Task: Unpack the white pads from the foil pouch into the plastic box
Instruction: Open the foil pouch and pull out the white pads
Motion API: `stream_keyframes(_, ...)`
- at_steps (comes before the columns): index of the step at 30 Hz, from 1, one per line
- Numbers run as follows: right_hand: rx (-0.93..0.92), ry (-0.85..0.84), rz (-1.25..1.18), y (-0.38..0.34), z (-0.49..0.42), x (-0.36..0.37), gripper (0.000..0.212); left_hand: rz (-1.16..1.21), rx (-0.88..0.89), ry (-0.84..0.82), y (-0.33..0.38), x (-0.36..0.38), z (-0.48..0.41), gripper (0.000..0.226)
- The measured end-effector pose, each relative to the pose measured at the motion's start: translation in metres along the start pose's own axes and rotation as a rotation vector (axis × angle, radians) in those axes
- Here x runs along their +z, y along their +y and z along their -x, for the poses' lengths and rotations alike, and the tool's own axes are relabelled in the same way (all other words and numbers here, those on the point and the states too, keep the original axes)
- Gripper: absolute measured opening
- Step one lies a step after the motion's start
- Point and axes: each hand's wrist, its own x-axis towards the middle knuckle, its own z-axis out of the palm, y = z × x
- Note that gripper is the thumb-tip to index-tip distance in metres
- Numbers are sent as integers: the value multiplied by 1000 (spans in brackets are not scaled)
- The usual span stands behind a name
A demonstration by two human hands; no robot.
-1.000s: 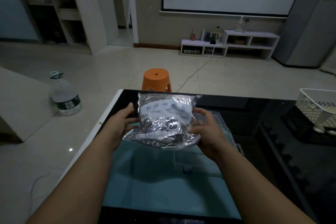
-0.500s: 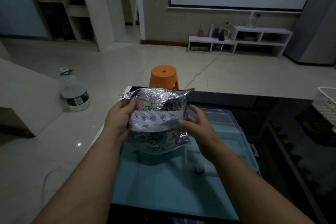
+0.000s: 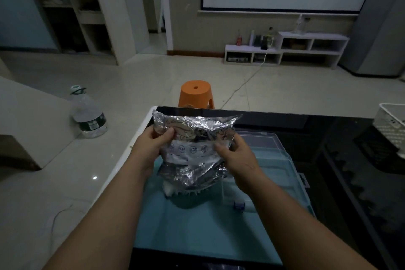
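- Head view: I hold the crumpled foil pouch (image 3: 195, 149) in the air over the plastic box (image 3: 291, 173).
- My left hand (image 3: 151, 147) pinches the pouch's upper left part, with the thumb on the near face.
- My right hand (image 3: 236, 155) grips its right edge, with the thumb by the printed label.
- A white pad (image 3: 168, 188) pokes out at the pouch's lower left edge, above the box floor. I cannot tell whether it touches.
- The pale blue box lies on the black table (image 3: 350, 182).
- An orange stool (image 3: 195, 92) stands just beyond the table, a water bottle (image 3: 88, 116) on the floor to the left, and a white basket (image 3: 392, 125) at the right.
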Motion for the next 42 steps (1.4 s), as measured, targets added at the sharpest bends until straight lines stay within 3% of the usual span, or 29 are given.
stream_keyframes(1, 8, 9, -14, -1, 1, 1, 7, -12, -28, -18, -2, -1, 0, 15)
stream_keyframes(6, -1, -20, 33, -2, 2, 3, 25, -50, -35, 128, -5, 2, -3, 14)
stream_keyframes(9, -16, -109, -80, -4, 1, 0, 77, -172, 60, 163, 0, 10, 0, 23)
stream_keyframes(10, -18, -134, -108, -4, 1, 0, 82, -181, 86, 153, 0, 13, 2, 23)
stream_keyframes(13, 9, -125, -151, -8, 4, 0, 52, -173, 103, 95, 1, 21, 6, 18)
stream_keyframes(16, 39, 9, -139, -8, 3, 0, 21, -120, 68, 28, -1, 19, 4, 8)
stream_keyframes(19, -13, 71, -150, -10, 3, -1, 8, -81, 19, -60, 1, 10, 3, 34)
stream_keyframes(21, -37, 80, -157, -10, 4, 0, 8, -89, -51, -92, -1, 6, 2, 36)
stream_keyframes(23, -49, 83, -127, -10, 5, 1, 3, -62, -97, -73, -2, 8, 2, 17)
stream_keyframes(30, -27, -25, -87, -3, 3, 4, 39, 3, -3, 103, 0, 18, 3, 11)
stream_keyframes(35, 12, -30, -135, -4, 5, 9, 64, -115, 41, 100, 0, 24, 6, 15)
stream_keyframes(36, 28, -18, -124, -5, 5, 10, 60, -125, 40, 88, 0, 24, 5, 13)
stream_keyframes(39, 32, 77, -154, -4, 3, 7, 14, -114, 29, 34, 0, 19, 4, 4)
stream_keyframes(40, 42, 111, -164, -3, 3, 6, 8, -91, 36, 3, 2, 16, 5, 9)
stream_keyframes(42, 50, 148, -176, -4, 3, 4, 18, -64, 38, -72, 3, 10, 5, 22)
